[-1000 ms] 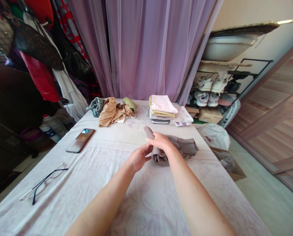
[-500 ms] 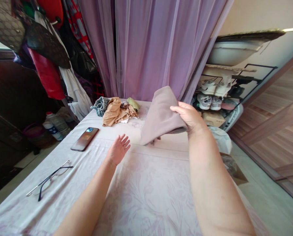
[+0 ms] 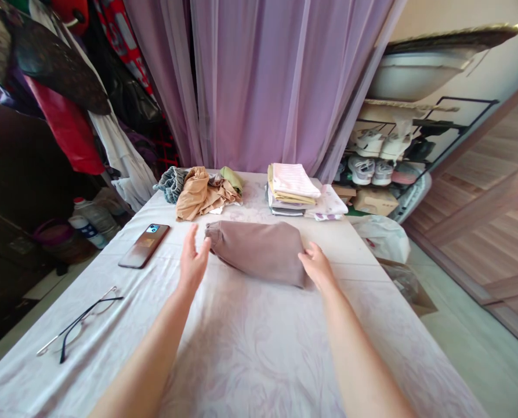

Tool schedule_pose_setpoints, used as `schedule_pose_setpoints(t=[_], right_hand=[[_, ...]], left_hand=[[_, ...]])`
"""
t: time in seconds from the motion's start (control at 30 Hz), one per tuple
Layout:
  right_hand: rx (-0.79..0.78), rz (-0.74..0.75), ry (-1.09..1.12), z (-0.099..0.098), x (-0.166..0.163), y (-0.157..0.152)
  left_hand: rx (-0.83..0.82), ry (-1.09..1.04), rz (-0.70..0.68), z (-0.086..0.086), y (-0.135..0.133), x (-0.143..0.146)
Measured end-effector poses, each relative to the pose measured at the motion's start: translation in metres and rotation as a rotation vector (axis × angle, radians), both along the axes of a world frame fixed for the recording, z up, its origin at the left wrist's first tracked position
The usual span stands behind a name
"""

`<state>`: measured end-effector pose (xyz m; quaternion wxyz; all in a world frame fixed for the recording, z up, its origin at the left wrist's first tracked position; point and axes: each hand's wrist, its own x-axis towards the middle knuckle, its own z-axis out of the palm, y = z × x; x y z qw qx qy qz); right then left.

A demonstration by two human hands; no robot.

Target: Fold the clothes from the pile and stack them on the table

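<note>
A folded grey-brown garment [image 3: 259,252] lies flat on the table covered with a pale floral cloth [image 3: 259,354]. My left hand [image 3: 192,262] is open with fingers stretched upward, its edge against the garment's left end. My right hand [image 3: 317,267] rests at the garment's near right corner, fingers touching the fabric and slightly curled. Neither hand lifts the garment.
A phone [image 3: 144,245] and a pair of glasses [image 3: 78,322] lie on the left of the table. At the far end sit a heap of loose clothes [image 3: 202,190] and a stack of folded clothes [image 3: 294,194]. A shoe rack [image 3: 389,157] stands right; bags hang at left.
The garment was bunched under both hands, then my right hand raised it in the air. Now it lies flat and folded on the table with a hand at each end.
</note>
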<state>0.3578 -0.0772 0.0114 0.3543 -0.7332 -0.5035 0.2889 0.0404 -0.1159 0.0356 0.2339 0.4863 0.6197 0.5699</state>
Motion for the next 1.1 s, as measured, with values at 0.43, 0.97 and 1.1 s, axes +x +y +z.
schedule_pose_setpoints(t=[0.43,0.97,1.1], right_hand=[[-0.074,0.541,-0.759,0.014,-0.069,0.017],[-0.187,0.371,-0.746,0.012,-0.044,0.008],[-0.139,0.374,-0.756,0.019,-0.050,0.008]], left_hand=[[-0.080,0.924,-0.544,-0.016,0.050,0.067],[-0.245,0.981,-0.272,-0.005,0.074,0.025],[-0.289,0.968,-0.281,-0.002,0.076,0.027]])
